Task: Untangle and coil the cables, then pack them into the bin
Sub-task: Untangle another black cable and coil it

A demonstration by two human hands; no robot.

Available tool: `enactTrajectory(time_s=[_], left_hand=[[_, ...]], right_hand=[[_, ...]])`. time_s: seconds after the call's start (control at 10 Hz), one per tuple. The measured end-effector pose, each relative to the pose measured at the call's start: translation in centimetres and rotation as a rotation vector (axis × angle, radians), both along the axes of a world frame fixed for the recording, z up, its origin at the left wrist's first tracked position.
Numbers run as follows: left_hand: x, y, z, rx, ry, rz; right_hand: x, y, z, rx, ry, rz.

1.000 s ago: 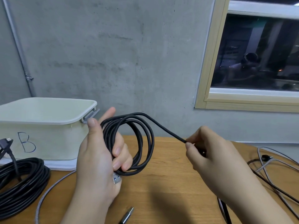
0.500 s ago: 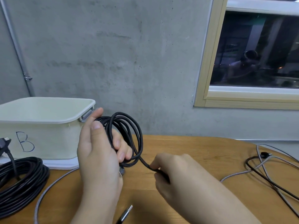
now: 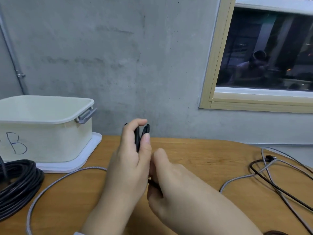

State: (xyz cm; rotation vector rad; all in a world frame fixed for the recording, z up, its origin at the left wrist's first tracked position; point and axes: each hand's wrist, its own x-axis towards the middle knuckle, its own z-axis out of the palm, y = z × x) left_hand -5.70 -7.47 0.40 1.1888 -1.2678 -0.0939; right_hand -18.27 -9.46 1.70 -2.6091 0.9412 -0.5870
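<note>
A thin black cable, wound into a small coil and seen edge-on as a few dark strands, is held upright above the middle of the wooden counter. The left hand is clenched around the coil, strands showing between thumb and forefinger. The right hand is pressed against the left, fingers curled round a short dark stretch of the same cable just below the coil; most of that grip is hidden. The cream bin, marked "B", is seen at the counter's back left, standing on a white lid near the wall. A thick black coil lies at the left edge. A grey braided cable is run across the front left. Loose grey and black cables are tangled at the right, near the counter's curved edge. Bare wood is left between hands and right tangle.
</note>
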Motion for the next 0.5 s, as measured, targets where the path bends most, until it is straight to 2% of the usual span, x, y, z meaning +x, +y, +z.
enactTrajectory(time_s=[0.3, 0.5], left_hand=[[-1.2, -0.3, 0.4, 0.068, -0.166, -0.017], [-1.4, 0.5, 2.8, 0.062, -0.297, 0.027]], right_hand=[[-1.7, 0.8, 2.1, 0.236, -0.009, 0.064], [-4.1, 3.1, 4.8, 0.297, 0.143, 0.1]])
